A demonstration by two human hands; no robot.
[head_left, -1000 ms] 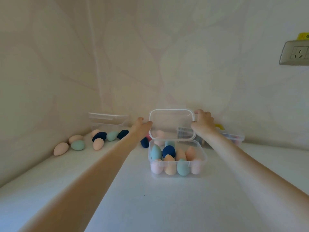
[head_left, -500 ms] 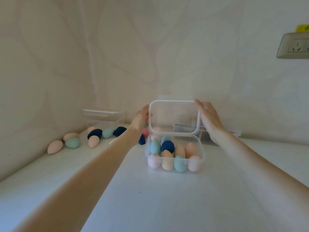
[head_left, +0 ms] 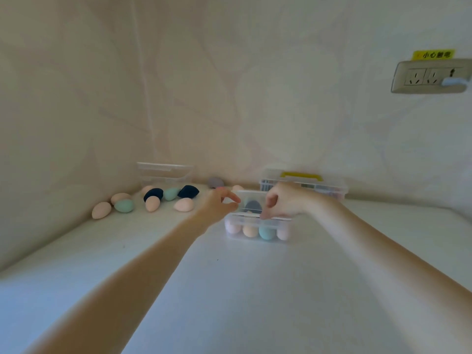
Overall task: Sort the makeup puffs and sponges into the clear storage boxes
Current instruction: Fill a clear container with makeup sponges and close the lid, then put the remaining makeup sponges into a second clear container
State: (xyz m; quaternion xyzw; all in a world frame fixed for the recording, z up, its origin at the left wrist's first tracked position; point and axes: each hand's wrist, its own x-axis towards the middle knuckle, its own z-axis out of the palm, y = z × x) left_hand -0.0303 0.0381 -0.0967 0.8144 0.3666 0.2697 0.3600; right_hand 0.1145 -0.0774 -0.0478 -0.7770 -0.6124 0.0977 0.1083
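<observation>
Both hands' grip pinching clear lid [head_left: 251, 200] over sponge box [head_left: 258, 227], yellow label [head_left: 433, 54] unreadable

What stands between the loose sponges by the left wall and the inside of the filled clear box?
The box's lid. Both hands, left and right, hold it low over the filled box, covering the opening. The loose sponges lie outside.

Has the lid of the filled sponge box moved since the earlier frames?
Yes. The lid, earlier upright above the box's back edge, has swung down toward the box of sponges. The left hand and right hand hold its sides.
</observation>
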